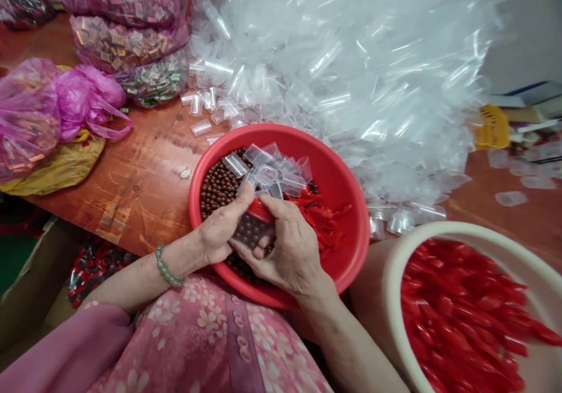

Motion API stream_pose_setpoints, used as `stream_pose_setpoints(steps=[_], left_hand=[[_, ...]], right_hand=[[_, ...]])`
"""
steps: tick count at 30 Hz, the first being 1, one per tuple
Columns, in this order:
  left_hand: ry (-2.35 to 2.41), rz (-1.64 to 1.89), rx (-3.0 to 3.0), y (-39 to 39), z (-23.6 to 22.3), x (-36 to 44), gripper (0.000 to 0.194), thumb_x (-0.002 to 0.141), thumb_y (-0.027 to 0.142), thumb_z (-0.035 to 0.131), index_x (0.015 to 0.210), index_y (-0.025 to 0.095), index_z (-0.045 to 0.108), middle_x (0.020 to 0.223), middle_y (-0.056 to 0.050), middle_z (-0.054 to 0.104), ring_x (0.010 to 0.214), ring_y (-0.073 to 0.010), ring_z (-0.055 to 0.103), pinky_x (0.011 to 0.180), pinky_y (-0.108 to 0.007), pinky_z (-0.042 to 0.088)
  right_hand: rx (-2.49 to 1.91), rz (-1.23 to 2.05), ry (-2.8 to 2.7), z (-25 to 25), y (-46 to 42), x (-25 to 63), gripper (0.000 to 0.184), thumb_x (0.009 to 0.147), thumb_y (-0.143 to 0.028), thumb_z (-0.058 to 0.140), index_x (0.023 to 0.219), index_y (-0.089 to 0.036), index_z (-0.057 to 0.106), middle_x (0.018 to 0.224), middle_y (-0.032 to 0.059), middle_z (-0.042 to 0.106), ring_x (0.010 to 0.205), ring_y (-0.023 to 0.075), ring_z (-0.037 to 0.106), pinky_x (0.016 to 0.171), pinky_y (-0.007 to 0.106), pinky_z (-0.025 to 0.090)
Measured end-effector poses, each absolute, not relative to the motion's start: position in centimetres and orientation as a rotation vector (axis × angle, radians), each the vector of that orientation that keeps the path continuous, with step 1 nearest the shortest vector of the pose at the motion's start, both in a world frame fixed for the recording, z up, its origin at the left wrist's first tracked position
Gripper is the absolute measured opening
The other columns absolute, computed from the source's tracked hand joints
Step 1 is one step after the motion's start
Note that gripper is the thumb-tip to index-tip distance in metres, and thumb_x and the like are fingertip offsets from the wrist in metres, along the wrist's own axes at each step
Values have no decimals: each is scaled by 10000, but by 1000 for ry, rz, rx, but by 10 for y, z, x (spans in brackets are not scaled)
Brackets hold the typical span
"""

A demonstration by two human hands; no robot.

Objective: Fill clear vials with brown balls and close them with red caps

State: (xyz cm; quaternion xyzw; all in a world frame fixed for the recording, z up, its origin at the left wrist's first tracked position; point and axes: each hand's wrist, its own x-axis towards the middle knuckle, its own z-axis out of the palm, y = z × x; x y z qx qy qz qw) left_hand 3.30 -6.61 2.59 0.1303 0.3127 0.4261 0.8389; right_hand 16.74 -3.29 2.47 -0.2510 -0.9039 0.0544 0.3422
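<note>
Between both hands is a small clear plastic container filled with brown balls, its red cap at the top end. My left hand wraps its near side, the thumb up by the cap. My right hand closes round the other side, index finger near the cap. Under them a red basin rests against the lap. Loose brown balls lie in its left part, empty clear containers at the back and red plastic pieces on the right.
A big heap of clear containers covers the table behind the basin. Bags of small packets are stacked at the back left, with pink bags nearer. A cream tub of red pieces stands right; a yellow basket sits farther back.
</note>
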Motion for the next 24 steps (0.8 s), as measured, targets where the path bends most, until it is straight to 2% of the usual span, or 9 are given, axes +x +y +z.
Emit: stream_pose_setpoints(steps=[4, 9, 13, 16, 19, 24], left_hand=[[792, 974, 284, -65, 33, 46, 640, 917, 610, 430, 472, 158, 513, 416, -15, 500, 351, -84, 461, 411, -231, 371], [893, 1028, 291, -66, 36, 52, 514, 932, 505, 436, 549, 172, 516, 408, 11, 498, 334, -82, 441, 385, -218, 350], [918, 1041, 294, -70, 33, 47, 498, 918, 537, 442, 601, 166, 541, 440, 13, 517, 361, -92, 470, 406, -214, 372], [827, 1000, 271, -72, 31, 40, 599, 937, 586, 359, 594, 144, 572, 495, -26, 557, 405, -101, 505, 463, -230, 429], [747, 978, 225, -71, 28, 36, 646, 917, 654, 340, 721, 115, 636, 570, -52, 607, 462, -116, 550, 516, -240, 473], [742, 969, 277, -73, 34, 35, 677, 862, 715, 383, 811, 99, 658, 623, -73, 631, 513, -138, 579, 521, -253, 485]], right_hand=[[-630, 82, -2311, 27, -33, 169, 658, 814, -449, 627, 1352, -118, 445, 1018, 168, 681, 860, 280, 671, 723, 411, 538], [-621, 32, -2296, 27, -33, 173, 583, 854, -426, 574, 1338, -121, 465, 976, 151, 693, 835, 262, 681, 725, 397, 534], [-622, 46, -2323, 27, -36, 171, 645, 842, -415, 609, 1379, -108, 428, 1020, 169, 700, 893, 279, 688, 762, 411, 537], [-671, 221, -2358, 26, -37, 171, 742, 830, -418, 650, 1448, -139, 347, 1084, 167, 697, 927, 286, 692, 779, 420, 556], [-737, 407, -2353, 23, -36, 173, 843, 820, -449, 680, 1488, -138, 271, 1050, 150, 699, 875, 274, 702, 762, 409, 579], [-695, 413, -2374, 26, -33, 173, 766, 819, -448, 666, 1441, -147, 333, 1194, 193, 644, 1081, 316, 657, 832, 442, 572]])
